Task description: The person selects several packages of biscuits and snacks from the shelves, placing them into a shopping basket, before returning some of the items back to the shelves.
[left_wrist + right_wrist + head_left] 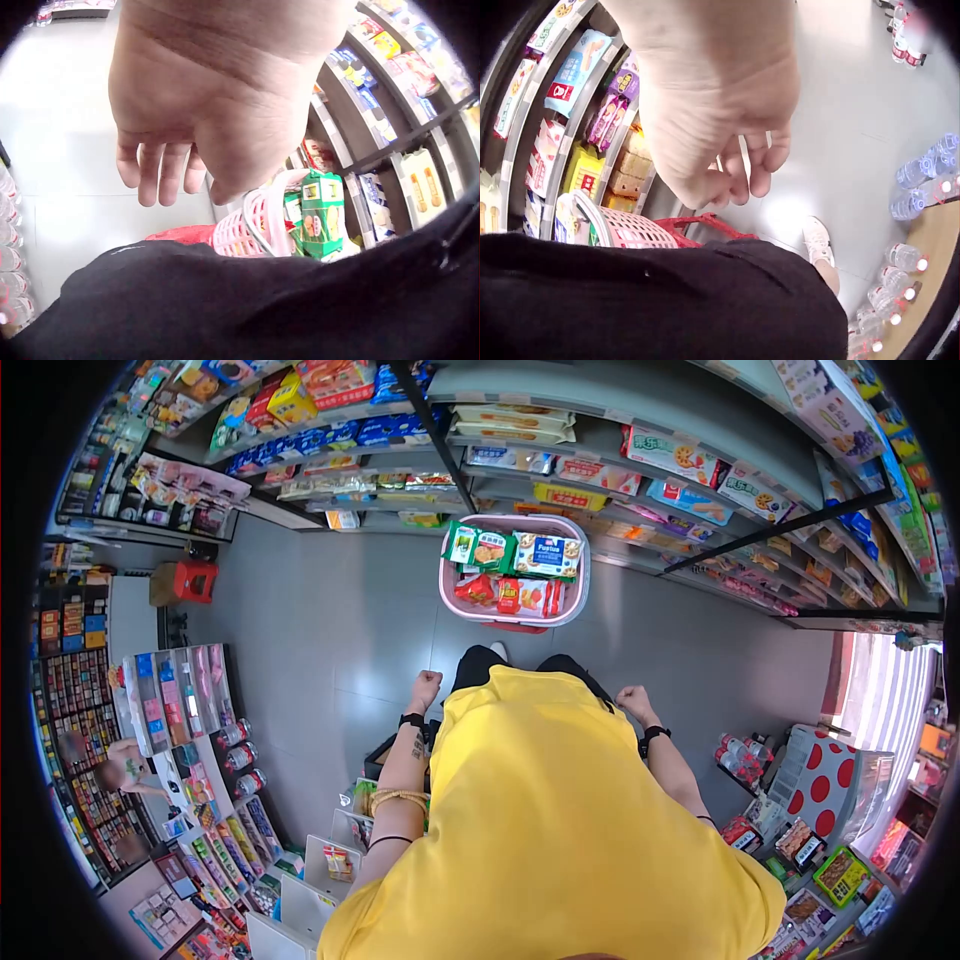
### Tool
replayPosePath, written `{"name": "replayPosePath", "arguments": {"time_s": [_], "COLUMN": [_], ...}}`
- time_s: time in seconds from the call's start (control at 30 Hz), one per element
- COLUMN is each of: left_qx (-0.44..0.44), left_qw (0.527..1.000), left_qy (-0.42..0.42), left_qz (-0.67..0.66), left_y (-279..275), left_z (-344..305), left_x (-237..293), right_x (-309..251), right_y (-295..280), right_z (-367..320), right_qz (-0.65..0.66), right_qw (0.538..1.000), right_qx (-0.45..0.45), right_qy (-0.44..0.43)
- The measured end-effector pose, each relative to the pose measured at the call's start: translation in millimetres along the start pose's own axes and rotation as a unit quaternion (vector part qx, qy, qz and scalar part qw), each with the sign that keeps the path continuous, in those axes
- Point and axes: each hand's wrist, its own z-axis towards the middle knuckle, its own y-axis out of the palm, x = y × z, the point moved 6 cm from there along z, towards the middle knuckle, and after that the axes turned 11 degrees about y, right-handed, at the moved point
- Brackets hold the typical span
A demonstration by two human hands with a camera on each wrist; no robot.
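Note:
A pink basket (447, 588) filled with snack packs stands on the floor in front of the person's knees. The left hand (427, 686) is beside the left thigh, its fingers loosely bent around nothing; in the left wrist view that hand (210, 112) hangs above the dark trousers, near the basket (259, 217) and a green box (322, 214). The right hand (636, 703) is by the right thigh. Loosely curled and holding nothing, the right hand (720, 112) shows above the basket (637, 229) and its red handle (720, 223) in the right wrist view. Neither hand touches the basket.
Shelves of packaged snacks (590, 445) run behind the basket. Grey floor (350, 600) surrounds it. At the left are a display rack (180, 700) and bottles (240, 757); a red stool (194, 581) stands farther back. Another person (128, 768) is at the far left.

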Motion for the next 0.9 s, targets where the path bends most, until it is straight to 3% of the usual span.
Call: {"name": "replayPosePath", "arguments": {"time_s": [0.1, 0.27, 0.33, 0.4, 0.53, 0.63, 0.77, 0.83, 0.9], "left_qx": [-0.015, -0.013, -0.005, 0.016, 0.025, 0.061, 0.075, 0.081, 0.074], "left_qw": [0.997, 0.988, 0.986, 0.986, 0.987, 0.986, 0.981, 0.974, 0.988], "left_qy": [-0.062, -0.153, -0.167, -0.168, -0.158, -0.141, -0.111, -0.108, -0.123], "left_qz": [0.053, 0.000, -0.016, -0.014, -0.034, -0.070, -0.141, -0.180, -0.053], "left_y": [-20, -43, -47, -51, -54, -58, -61, -66, -75], "left_z": [-14, -49, -60, -73, -87, -91, -104, -120, -126], "left_x": [-57, -124, -127, -120, -103, -104, -110, -103, -160], "right_x": [-31, -104, -152, -198, -280, -338, -339, -366, -350], "right_y": [3, 6, 9, 12, 22, 41, 54, 59, 63], "right_z": [-1, 28, 40, 56, 93, 80, 126, 90, 116], "right_qz": [-0.041, -0.082, -0.045, -0.040, -0.083, -0.015, -0.064, -0.106, -0.123], "right_qw": [0.999, 0.995, 0.996, 0.986, 0.973, 0.977, 0.971, 0.968, 0.951], "right_qx": [0.002, 0.001, 0.001, 0.059, 0.135, 0.136, 0.194, 0.213, 0.283], "right_qy": [-0.001, -0.065, -0.078, -0.149, -0.167, -0.164, -0.128, -0.085, -0.032]}}
